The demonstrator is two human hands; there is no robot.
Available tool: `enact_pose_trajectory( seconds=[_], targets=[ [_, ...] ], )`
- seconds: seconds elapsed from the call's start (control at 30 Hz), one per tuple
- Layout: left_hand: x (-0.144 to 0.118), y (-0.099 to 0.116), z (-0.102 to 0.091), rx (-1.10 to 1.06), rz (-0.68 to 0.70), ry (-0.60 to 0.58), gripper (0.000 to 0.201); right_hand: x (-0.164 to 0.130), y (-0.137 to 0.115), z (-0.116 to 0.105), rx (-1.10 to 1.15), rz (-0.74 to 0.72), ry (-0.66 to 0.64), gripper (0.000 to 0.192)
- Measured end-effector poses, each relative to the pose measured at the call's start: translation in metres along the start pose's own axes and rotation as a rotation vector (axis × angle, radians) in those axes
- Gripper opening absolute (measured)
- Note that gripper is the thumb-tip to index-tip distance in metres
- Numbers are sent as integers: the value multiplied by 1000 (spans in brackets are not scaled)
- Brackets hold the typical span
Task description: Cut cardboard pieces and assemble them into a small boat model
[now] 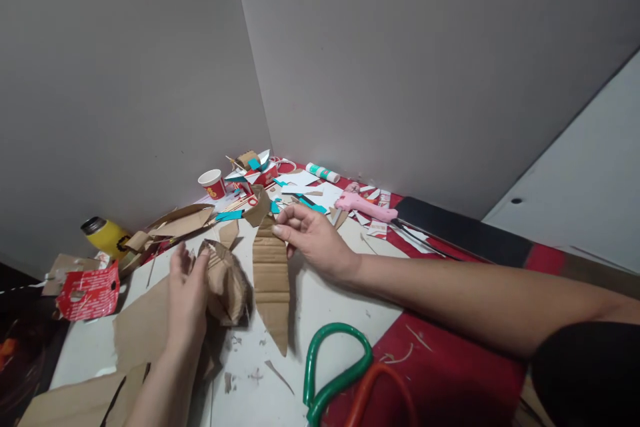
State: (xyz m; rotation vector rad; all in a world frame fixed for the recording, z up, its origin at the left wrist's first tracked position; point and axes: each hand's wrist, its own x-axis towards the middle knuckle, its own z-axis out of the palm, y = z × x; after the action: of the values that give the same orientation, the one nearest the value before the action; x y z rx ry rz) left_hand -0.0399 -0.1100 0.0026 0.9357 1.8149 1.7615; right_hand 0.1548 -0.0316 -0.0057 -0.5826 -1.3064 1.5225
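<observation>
Cardboard covers most of the white desk (pixel 325 307) in the corner of two grey walls. The right hand (pixel 313 237) pinches the top edge of a long tapered strip of corrugated brown cardboard (pixel 273 287), grip closed on it between thumb and fingers; the strip lies flat on the desk with its point toward the person. The left hand (pixel 187 287) has its grip clamped on a crumpled lump of brown cardboard (pixel 227 283), just beside the strip on its left. Under that wrist lie flat brown cardboard sheets (pixel 137 327).

Close to the person, large scissors with green and orange handles (pixel 340 373) lie half on a red mat (pixel 450 373), near the strip's point. Beyond the right hand a pink glue gun (pixel 363 205) rests among white and teal paper scraps (pixel 310 197), with a black flat slab (pixel 460 230) to its right and a white glue stick with a teal label (pixel 323 173) by the wall. Further left stand a red and white paper cup (pixel 213 183) and a yellow bottle with a black cap (pixel 104 235), with a torn red carton piece (pixel 90 293) nearer the desk edge.
</observation>
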Motion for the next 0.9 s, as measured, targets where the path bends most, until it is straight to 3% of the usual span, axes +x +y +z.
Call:
enact_pose_trajectory(
  seconds=[0.07,0.13,0.27,0.37,0.67,0.9],
  targets=[
    [-12,9,4,90,151,46,57,-4,-3,2,-14,-32,-11,26],
    [-27,20,10,69,185,-59,49,-7,-6,4,-16,-54,-22,25],
    [-53,32,20,-71,-174,-513,40,-13,-12,8,6,-63,-57,25],
    [-60,29,22,-173,-297,-690,32,-17,-13,9,9,-43,-87,27],
    [-56,21,18,-160,-198,-697,27,-14,-11,9,2,72,-111,35],
    [-61,19,23,-172,-51,-565,28,-15,-10,9,-3,121,-149,36]
  ],
)
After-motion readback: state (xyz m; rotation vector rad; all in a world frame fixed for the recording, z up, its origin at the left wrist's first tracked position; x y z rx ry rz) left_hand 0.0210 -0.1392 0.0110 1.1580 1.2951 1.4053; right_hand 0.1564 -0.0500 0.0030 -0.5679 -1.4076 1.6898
